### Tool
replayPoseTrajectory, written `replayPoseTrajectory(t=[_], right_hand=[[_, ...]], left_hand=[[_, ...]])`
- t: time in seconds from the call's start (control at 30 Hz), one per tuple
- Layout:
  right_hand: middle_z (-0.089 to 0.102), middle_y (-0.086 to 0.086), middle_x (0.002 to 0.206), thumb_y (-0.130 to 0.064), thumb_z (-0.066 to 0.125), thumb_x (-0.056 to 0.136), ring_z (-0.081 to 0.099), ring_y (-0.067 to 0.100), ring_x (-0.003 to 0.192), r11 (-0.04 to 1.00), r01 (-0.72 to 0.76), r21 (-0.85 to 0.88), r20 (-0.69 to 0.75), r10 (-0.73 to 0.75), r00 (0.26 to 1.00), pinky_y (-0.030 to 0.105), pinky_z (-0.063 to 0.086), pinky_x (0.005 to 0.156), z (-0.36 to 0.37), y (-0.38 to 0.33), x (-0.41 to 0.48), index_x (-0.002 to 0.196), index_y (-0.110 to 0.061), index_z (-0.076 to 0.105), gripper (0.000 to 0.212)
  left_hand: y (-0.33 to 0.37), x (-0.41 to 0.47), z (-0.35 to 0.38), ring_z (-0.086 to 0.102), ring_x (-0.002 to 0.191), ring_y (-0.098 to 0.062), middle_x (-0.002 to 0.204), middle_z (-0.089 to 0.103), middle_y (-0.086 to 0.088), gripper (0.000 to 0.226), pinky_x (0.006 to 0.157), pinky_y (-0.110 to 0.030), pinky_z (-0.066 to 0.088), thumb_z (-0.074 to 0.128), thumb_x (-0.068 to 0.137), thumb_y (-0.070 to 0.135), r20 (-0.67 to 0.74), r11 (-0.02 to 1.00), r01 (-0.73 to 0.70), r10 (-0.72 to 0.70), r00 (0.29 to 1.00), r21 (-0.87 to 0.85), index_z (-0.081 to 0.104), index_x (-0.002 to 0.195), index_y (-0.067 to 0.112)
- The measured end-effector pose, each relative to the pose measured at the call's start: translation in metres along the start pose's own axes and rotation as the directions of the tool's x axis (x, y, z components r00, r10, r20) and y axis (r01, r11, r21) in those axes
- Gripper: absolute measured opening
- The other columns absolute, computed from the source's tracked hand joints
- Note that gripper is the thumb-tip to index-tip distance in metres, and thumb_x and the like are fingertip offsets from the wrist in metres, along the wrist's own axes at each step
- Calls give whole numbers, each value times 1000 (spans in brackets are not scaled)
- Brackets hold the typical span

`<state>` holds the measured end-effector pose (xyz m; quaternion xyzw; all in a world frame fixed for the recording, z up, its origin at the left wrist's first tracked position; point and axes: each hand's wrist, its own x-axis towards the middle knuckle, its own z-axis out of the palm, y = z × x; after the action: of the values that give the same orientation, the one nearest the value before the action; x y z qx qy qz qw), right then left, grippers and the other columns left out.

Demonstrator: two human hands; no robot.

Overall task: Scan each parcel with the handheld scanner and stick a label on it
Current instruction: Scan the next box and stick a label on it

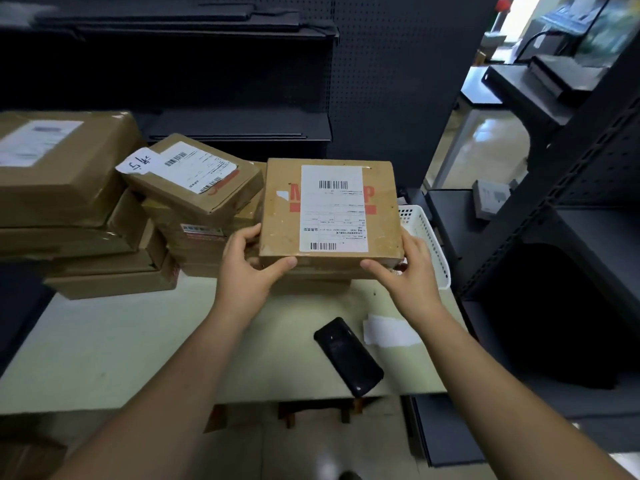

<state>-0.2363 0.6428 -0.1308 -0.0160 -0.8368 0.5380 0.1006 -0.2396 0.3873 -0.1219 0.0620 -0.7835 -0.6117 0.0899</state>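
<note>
- Left hand [247, 268] and right hand [408, 271] grip the cardboard parcel [277, 216] at its near corners, fingers curled round its edges.
- Black handheld scanner [348, 356] lies on the table [104, 348], below the right fingers.

The parcel [280, 220] is covering most of the boxes [311, 276] beneath it and part of the white basket [427, 237]. Its shipping label [332, 216] is masking the middle of the red lettering [370, 209], and its print is showing too small to read. The fingertips of the right grip [412, 275] are lying hidden behind the parcel's right side. The left edge is cutting off the big parcel [59, 174], whose white sticker [38, 140] is showing blurred.
</note>
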Motion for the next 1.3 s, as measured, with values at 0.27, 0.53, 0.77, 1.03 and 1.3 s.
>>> replayPoseTrajectory(t=[0.27, 0.53, 0.77, 1.03, 1.3], right_hand=[[44, -9, 122, -24, 85, 75, 47, -16, 106, 999, -42, 20, -65, 43, 997, 1, 36, 87, 56, -8, -108, 134, -38, 47, 71], [46, -8, 120, -34, 81, 79, 41, -24, 105, 991, -127, -40, 83, 130, 988, -1, 35, 80, 113, 2, -142, 135, -40, 47, 66], [43, -9, 127, -47, 73, 84, 47, 6, 115, 973, -192, -130, 290, 222, 931, 20, 40, 96, 159, 24, -110, 144, -31, 42, 69], [53, -6, 122, -58, 60, 88, 51, 12, 114, 919, -178, -351, 290, 288, 913, 26, 38, 95, 114, 85, -84, 143, -23, 45, 68], [41, 14, 132, -65, 59, 84, 43, 34, 117, 570, 96, -816, 313, 296, 902, 44, 37, 96, 100, 147, -102, 144, -20, 39, 77]], left_hand=[[-44, -65, -78, 59, 110, -8, 131, 53, 7, 65, 80, -14, 46, 87, 72, 18, 112, 998, 31, -36, 993, 47, 49, 122, 33], [-95, -90, -129, 57, 113, -13, 122, 55, 10, 58, 82, -20, 48, 85, 75, 23, 96, 978, 169, -181, 979, 124, 49, 119, 34], [-129, -66, -141, 53, 114, -13, 127, 54, 7, 62, 83, -24, 47, 82, 79, 28, 4, 934, 286, -293, 956, 212, 49, 131, 21], [-144, -53, -119, 54, 110, -14, 125, 54, 7, 64, 84, -23, 44, 81, 80, 20, -38, 893, 404, -405, 914, 199, 48, 135, 19], [-140, -54, -106, 48, 116, -11, 142, 48, 4, 69, 87, -22, 43, 76, 85, 19, -78, 886, 409, -401, 913, 218, 41, 143, 25]])
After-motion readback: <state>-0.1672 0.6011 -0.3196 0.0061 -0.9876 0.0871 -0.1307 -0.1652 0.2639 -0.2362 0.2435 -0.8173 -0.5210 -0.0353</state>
